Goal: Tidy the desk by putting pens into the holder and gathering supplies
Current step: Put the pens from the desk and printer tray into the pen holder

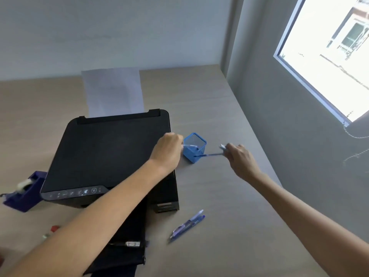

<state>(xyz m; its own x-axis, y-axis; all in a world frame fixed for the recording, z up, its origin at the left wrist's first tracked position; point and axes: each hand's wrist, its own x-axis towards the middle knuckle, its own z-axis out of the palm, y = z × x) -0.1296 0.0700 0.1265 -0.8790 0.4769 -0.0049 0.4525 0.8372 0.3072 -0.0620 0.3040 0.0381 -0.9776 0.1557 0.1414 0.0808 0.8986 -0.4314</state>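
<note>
A blue mesh pen holder (197,142) stands on the desk just right of the printer. My left hand (168,150) holds a pale blue pen (190,146) whose tip lies over the holder's mouth. My right hand (240,159) grips a blue pen (209,155) by its top end, its tip pointing at the holder's front rim. Two more blue pens (188,224) lie side by side on the desk, nearer to me. A red-capped pen (51,231) lies at the lower left, partly hidden by my left forearm.
A black printer (107,152) with paper (112,92) in its rear feed fills the middle of the wooden desk (219,196). A dark blue tape dispenser (24,191) sits at its left. A black marker (127,244) lies on the printer's output tray. A grey wall and window bound the right.
</note>
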